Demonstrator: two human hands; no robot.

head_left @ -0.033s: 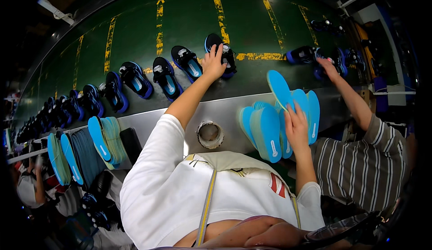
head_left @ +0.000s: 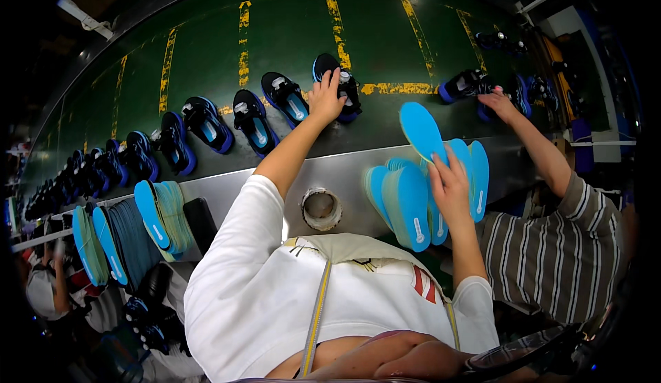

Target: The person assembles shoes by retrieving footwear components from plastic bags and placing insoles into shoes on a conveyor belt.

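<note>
Beyond the steel table edge, my left hand [head_left: 326,99] grips a black and blue sneaker [head_left: 350,95] near its opening, partly covering it. On the right, my right hand [head_left: 451,184] pinches a bright blue insole [head_left: 418,128] by its lower end, with the wide end tilted up and to the left. Just beneath that hand stand bundles of blue insoles [head_left: 407,200], with more insoles [head_left: 478,176] right behind its fingers. Left of my left hand lies another black sneaker [head_left: 286,97], with a blue insole showing inside.
A long row of sneakers [head_left: 179,145] curves away left on the green surface [head_left: 289,32] with yellow markings. More insole stacks [head_left: 169,211] stand at left. A round metal cup-like ring [head_left: 321,207] sits before me. At right, a co-worker's hand [head_left: 499,102] touches a shoe [head_left: 485,111].
The insole in my right hand has shifted slightly up and left. My left hand stays on the sneaker. The shoes by the co-worker's hand have moved a little.
</note>
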